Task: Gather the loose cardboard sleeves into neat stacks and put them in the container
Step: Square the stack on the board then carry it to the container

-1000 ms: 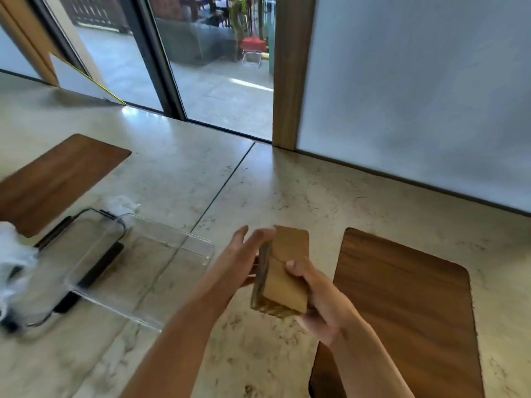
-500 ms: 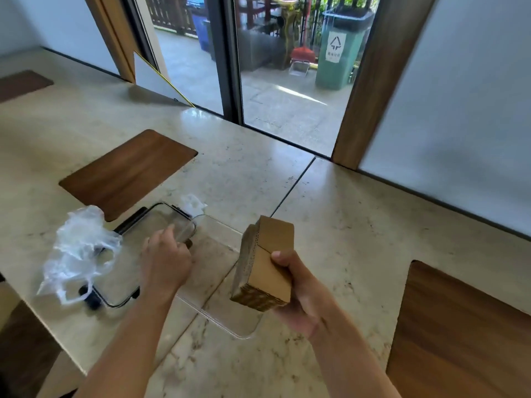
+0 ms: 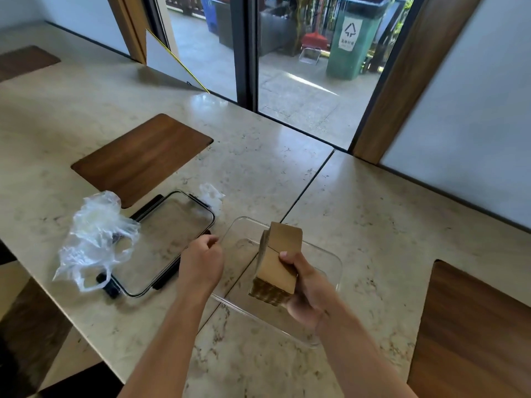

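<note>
My right hand (image 3: 309, 294) grips a neat stack of brown cardboard sleeves (image 3: 280, 254), held on edge and tilted over the clear plastic container (image 3: 330, 271). The container sits on the marble counter in front of me, with no sleeves visible inside it. My left hand (image 3: 201, 259) is at the container's left rim with its fingers curled, and it seems to grip that rim. The container's clear lid (image 3: 169, 234), which has black clips, lies flat just left of it.
A crumpled clear plastic bag (image 3: 97, 237) lies on the lid's left end. A small white scrap (image 3: 211, 193) sits behind the lid. Wooden inlays (image 3: 143, 156) (image 3: 474, 326) are set into the counter (image 3: 373, 225). The counter's near edge drops off at lower left.
My left hand left the sleeve stack and went to the container's left rim. My right hand carried the stack over the container. My view swung left and down.
</note>
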Tool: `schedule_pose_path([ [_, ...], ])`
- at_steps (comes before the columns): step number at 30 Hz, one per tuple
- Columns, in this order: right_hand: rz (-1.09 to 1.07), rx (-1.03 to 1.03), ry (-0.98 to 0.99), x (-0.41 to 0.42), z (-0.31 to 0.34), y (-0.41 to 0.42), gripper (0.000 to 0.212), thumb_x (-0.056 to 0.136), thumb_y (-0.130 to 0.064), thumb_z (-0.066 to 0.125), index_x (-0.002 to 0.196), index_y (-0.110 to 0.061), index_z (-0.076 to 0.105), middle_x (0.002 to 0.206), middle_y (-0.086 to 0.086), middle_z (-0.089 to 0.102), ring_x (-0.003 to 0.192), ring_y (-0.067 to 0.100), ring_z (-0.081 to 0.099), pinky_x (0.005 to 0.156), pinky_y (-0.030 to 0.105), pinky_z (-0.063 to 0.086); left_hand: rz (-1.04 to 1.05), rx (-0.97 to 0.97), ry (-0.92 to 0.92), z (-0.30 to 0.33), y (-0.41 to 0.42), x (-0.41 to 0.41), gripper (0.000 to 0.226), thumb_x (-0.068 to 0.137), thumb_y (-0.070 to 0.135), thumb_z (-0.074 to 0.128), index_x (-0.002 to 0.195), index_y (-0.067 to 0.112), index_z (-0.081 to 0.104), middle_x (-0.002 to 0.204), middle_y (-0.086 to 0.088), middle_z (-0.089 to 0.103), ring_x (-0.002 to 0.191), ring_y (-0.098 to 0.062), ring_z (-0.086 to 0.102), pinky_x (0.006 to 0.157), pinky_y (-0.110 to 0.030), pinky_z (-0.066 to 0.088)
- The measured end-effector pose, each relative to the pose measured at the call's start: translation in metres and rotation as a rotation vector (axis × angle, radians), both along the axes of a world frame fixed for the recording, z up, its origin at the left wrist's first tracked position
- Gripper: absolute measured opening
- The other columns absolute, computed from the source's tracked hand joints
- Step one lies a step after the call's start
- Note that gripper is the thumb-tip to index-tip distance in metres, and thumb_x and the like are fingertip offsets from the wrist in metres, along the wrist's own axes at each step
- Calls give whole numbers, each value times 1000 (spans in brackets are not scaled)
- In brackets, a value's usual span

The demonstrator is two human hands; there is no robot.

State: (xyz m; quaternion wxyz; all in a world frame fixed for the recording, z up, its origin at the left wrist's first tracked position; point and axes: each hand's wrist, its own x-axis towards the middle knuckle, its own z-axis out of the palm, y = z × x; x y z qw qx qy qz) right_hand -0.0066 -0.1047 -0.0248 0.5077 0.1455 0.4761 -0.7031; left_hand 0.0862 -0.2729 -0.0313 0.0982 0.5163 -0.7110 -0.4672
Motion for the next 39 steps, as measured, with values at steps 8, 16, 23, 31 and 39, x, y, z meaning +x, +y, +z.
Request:
schedule_pose_path([
  [8, 72, 131, 81, 7, -21, -12, 21, 87, -19, 75, 104, -6, 74, 88, 13, 77, 80, 28, 72, 78, 42, 58, -59, 211, 136, -7, 17, -5, 36, 76, 41, 57, 74, 13, 79, 64, -4, 72, 65, -23, 62, 80, -54, 58],
  [16, 98, 231, 183, 10, -36, -26, 29, 86, -18, 75, 111, -4, 72, 83, 8, 79, 80, 24, 73, 84, 44, 58, -150, 452, 256, -17, 23, -18, 48, 96, 46, 60, 139, 24, 62, 121, -2, 74, 109, -19, 72, 100, -42, 57],
  [23, 178, 377, 309, 12, -35, -36, 48, 64, -45, 73, 104, -18, 71, 102, 11, 75, 86, 22, 74, 69, 33, 60, -290, 418, 216, -21, 23, -18, 51, 111, 28, 44, 160, 21, 36, 145, -2, 60, 128, -17, 59, 111, -38, 47],
  [31, 296, 563, 381, 8, -27, -42, 83, 63, -65, 60, 120, -7, 72, 130, 16, 65, 108, 31, 70, 96, 45, 58, -377, 292, 146, -25, 33, -23, 61, 113, 23, 36, 165, 9, 9, 174, -2, 12, 158, -10, 10, 116, -16, 10],
  [39, 144, 593, 401, 27, -22, -56, 65, 76, -56, 52, 110, -4, 69, 99, 8, 72, 89, 25, 66, 67, 34, 46, -272, 339, 201, -24, 33, -25, 56, 111, 19, 37, 165, 15, 19, 168, -7, 34, 150, -17, 36, 121, -31, 29],
])
